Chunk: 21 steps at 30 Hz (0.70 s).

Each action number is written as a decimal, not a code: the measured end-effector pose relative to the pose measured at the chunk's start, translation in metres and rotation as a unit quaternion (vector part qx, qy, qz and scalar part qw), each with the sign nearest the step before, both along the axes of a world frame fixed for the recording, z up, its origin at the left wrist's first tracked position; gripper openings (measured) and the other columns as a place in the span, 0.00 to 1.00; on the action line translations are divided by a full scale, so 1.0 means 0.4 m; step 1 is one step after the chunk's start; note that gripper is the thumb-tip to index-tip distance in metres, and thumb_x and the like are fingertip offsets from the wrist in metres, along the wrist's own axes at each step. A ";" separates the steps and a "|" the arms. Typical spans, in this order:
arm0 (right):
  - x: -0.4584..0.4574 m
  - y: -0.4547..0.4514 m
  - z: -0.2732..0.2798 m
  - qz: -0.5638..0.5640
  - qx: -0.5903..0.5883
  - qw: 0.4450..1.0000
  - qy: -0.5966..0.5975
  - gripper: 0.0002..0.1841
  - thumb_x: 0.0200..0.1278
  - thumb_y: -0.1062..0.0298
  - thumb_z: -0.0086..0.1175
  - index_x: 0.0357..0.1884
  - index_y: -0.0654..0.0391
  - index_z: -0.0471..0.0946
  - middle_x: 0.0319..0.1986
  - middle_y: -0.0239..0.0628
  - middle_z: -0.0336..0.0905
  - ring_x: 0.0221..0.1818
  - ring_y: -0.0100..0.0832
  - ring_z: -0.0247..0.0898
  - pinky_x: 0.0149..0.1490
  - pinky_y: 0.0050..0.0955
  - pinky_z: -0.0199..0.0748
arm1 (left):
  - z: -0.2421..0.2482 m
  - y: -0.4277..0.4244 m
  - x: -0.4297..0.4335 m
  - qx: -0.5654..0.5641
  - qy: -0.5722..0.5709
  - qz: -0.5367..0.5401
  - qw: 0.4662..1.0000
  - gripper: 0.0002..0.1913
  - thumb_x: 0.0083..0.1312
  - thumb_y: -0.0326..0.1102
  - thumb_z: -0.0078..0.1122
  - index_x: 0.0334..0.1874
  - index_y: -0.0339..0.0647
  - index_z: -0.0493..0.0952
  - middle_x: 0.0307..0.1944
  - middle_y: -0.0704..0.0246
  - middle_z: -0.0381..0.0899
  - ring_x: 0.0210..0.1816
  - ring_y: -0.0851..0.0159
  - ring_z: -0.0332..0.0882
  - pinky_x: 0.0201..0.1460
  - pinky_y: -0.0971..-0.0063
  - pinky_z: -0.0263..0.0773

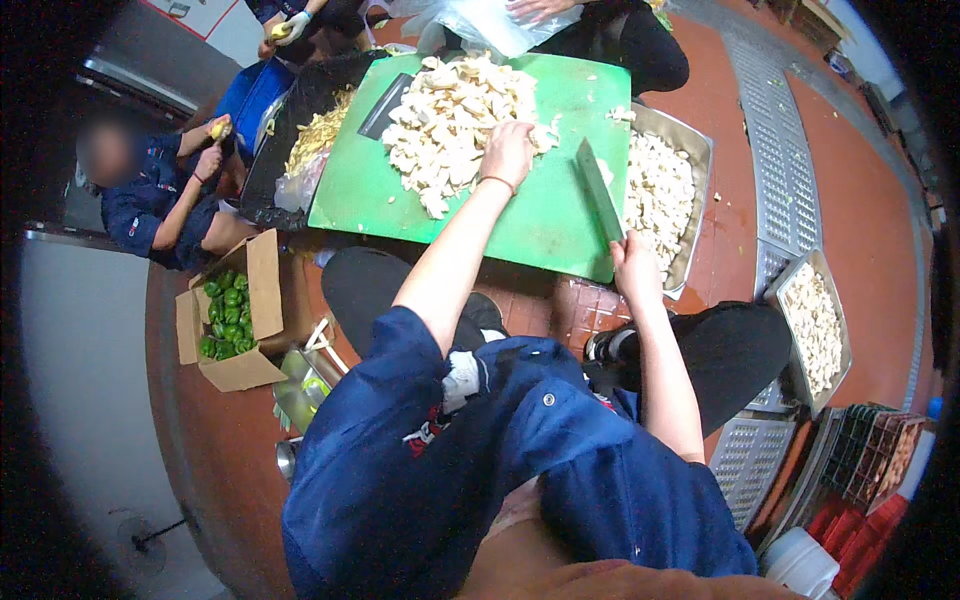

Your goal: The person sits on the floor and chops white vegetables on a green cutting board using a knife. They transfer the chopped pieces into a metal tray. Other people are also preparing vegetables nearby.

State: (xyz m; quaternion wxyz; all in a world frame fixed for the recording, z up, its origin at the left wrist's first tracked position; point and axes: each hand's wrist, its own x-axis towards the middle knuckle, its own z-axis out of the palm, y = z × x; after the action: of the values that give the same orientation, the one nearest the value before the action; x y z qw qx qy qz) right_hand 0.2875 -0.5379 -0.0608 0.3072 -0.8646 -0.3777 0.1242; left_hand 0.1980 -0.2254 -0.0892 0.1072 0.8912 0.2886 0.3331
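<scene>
A large green cutting board lies before me with a heap of pale cut pieces, perhaps mushrooms, on it. My left hand rests at the heap's right edge, its fingers bent down over the pieces; what lies under them is hidden. My right hand grips the handle of a wide-bladed knife near the board's lower right corner, the blade pointing away from me over the board. Against the board's right side, partly beneath it, a metal tray holds more cut pieces. A dark flat strip lies left of the heap.
People sit at the left and beyond the board, some holding yellowish produce. A cardboard box of green peppers stands at lower left. A black liner holds yellow strips. Another filled metal tray lies right, by floor grating.
</scene>
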 end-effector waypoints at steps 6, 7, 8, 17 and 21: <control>0.008 -0.016 0.033 -0.024 -0.017 0.999 0.019 0.14 0.70 0.59 0.55 0.46 0.59 0.72 0.35 0.55 0.83 0.40 0.60 0.80 0.47 0.56 0.76 | 0.014 -0.084 0.051 0.043 0.182 0.046 0.981 0.11 0.60 0.41 0.67 0.43 0.49 0.84 0.47 0.67 0.82 0.58 0.57 0.73 0.67 0.60 0.62; 0.005 -0.023 0.037 -0.022 -0.028 0.999 0.020 0.14 0.70 0.59 0.55 0.46 0.59 0.72 0.36 0.56 0.83 0.41 0.60 0.80 0.47 0.56 0.76 | 0.023 -0.122 0.039 0.035 0.201 0.031 0.978 0.12 0.59 0.41 0.68 0.43 0.49 0.83 0.47 0.67 0.82 0.57 0.57 0.73 0.66 0.60 0.62; 0.005 -0.028 0.045 -0.019 -0.039 0.999 0.021 0.14 0.70 0.59 0.55 0.46 0.60 0.72 0.36 0.56 0.83 0.41 0.60 0.80 0.47 0.56 0.76 | 0.033 -0.159 0.022 0.027 0.221 0.016 0.975 0.12 0.58 0.42 0.69 0.42 0.48 0.83 0.46 0.66 0.81 0.57 0.57 0.73 0.65 0.60 0.63; -0.081 -0.058 0.132 0.050 -0.066 0.992 0.099 0.15 0.71 0.58 0.55 0.48 0.60 0.73 0.42 0.59 0.80 0.49 0.59 0.77 0.51 0.53 0.75 | -0.029 -0.303 -0.176 -0.341 0.053 -0.040 0.938 0.12 0.61 0.37 0.70 0.43 0.41 0.83 0.34 0.65 0.85 0.37 0.64 0.82 0.44 0.69 0.79; -0.110 -0.073 0.157 0.076 -0.068 0.991 0.087 0.16 0.73 0.55 0.53 0.49 0.58 0.71 0.36 0.59 0.83 0.42 0.62 0.80 0.47 0.57 0.76 | -0.056 -0.307 -0.172 -0.285 0.024 -0.022 0.958 0.08 0.62 0.31 0.67 0.41 0.39 0.81 0.31 0.69 0.84 0.31 0.70 0.82 0.41 0.73 0.80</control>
State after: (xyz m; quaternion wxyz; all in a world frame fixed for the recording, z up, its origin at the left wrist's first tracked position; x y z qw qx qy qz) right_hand 0.2436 -0.5670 0.0021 0.2696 -0.8379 -0.4049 0.2475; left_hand 0.1292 -0.3482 -0.1114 0.3569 0.8375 0.3546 0.2132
